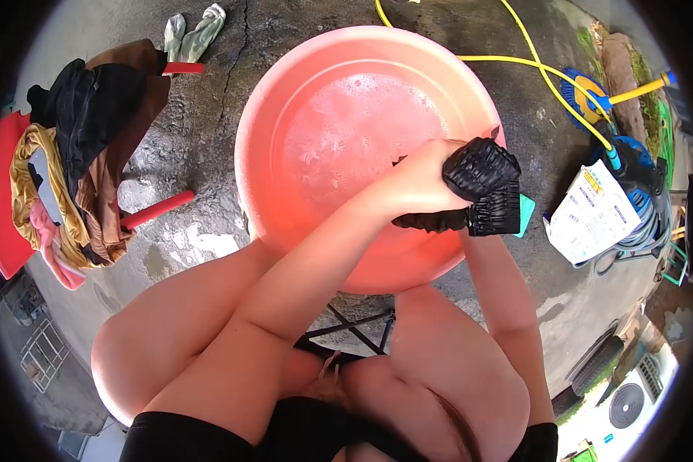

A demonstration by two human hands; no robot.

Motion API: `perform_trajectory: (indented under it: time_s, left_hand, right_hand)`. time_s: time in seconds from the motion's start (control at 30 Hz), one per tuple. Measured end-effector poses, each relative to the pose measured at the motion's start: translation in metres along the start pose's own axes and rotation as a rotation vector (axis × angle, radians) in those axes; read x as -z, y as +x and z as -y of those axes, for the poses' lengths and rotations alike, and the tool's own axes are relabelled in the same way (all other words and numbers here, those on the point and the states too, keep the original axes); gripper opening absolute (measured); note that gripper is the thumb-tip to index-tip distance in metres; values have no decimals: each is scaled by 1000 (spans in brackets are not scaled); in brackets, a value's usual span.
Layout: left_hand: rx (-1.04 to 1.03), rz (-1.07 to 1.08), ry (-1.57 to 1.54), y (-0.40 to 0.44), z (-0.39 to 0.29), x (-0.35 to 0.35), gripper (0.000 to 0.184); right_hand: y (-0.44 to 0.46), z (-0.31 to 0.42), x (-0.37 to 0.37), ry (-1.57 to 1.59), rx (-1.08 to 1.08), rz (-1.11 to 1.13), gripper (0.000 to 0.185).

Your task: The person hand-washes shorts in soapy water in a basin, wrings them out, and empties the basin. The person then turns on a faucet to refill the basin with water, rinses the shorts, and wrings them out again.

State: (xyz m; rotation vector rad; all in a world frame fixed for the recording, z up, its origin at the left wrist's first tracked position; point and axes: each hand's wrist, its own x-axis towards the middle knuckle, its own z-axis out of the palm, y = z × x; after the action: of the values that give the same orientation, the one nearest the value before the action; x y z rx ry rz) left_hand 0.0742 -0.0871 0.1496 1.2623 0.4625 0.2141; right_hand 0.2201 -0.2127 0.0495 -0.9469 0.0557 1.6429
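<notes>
Over the right rim of the pink basin [258,146], my left hand [427,175] is closed on a wet, bunched black garment [481,169] with gathered, wrinkled fabric. Its folds hang below my fingers and out to the right. My right forearm [500,281] rises to the underside of the cloth; the black fabric hides the right hand and its fingers. A small teal piece [527,214] pokes out beside the garment, its kind unclear. Shallow, sudsy water [354,127] lies in the basin.
At left, dark, brown and gold clothes [104,115] are heaped over a red stool [8,219]. Pale gloves [196,35] lie at the back. A yellow hose [500,58], blue brush head [581,92] and white packet [593,214] sit at right. My knees flank the basin.
</notes>
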Motion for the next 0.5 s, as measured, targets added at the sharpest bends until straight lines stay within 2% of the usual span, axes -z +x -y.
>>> perform_trajectory:
  time_s: [0.03, 0.07, 0.17, 0.2, 0.27, 0.3, 0.37, 0.47, 0.5]
  left_hand:
    - [-226, -84, 64, 5, 8, 7, 39]
    - [-227, -103, 16, 6, 16, 16, 45]
    - [-287, -343, 287, 4, 28, 36, 55]
    - [-194, -376, 91, 3, 26, 39, 57]
    - [-119, -377, 29, 3, 45, 51, 56]
    - [-69, -373, 25, 3, 47, 54, 56]
    - [-111, -382, -14, 1, 52, 58, 55]
    - [-116, -371, 129, 1, 58, 62, 55]
    - [-143, -339, 188, 0, 56, 61, 56]
  right_hand:
    - [8, -9, 1, -41, -41, -39, 46]
    - [13, -15, 2, -93, -88, -77, 47]
    - [16, -31, -4, -227, -248, -208, 47]
    - [11, -28, -7, -258, -277, -258, 48]
    - [3, -27, -8, -408, -286, -379, 54]
    - [1, -22, -5, -609, -276, -363, 53]
    - [-5, -12, 3, -1010, -254, -319, 54]
    - [-10, -6, -12, -1021, 175, -383, 59]
    - [-10, -1, -23, -1049, 329, -329, 60]
